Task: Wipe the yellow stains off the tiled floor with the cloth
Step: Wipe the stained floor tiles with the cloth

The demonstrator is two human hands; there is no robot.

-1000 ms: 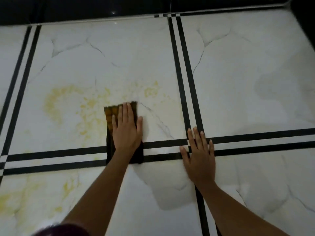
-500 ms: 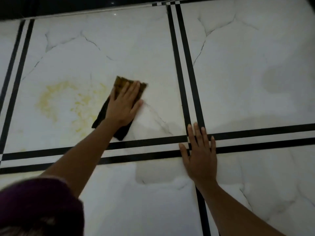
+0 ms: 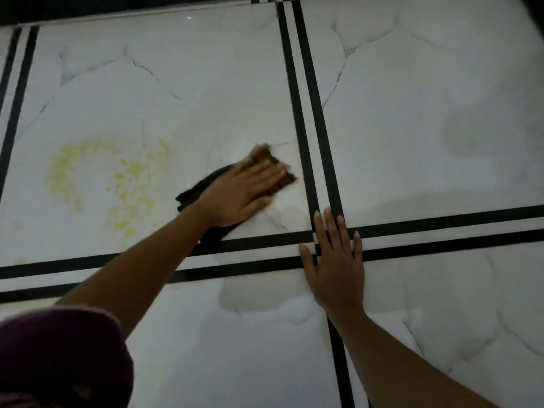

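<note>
Head view: flat-handed wipe at frame centre

Presses the cloth (image 3: 272, 160) flat onto the tiled floor (image 3: 426, 136) with the left grip (image 3: 243, 194), fingers straight rather than curled round it. Rests the right grip (image 3: 334, 266) open-palmed on the crossing black lines (image 3: 312, 119), lower right of the cloth. Yellow stains (image 3: 88, 175) at centre left, apart from the cloth.

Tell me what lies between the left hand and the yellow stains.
Head view: between the left hand and the yellow stains lie the dark end of the cloth, then bare white tile.
</note>
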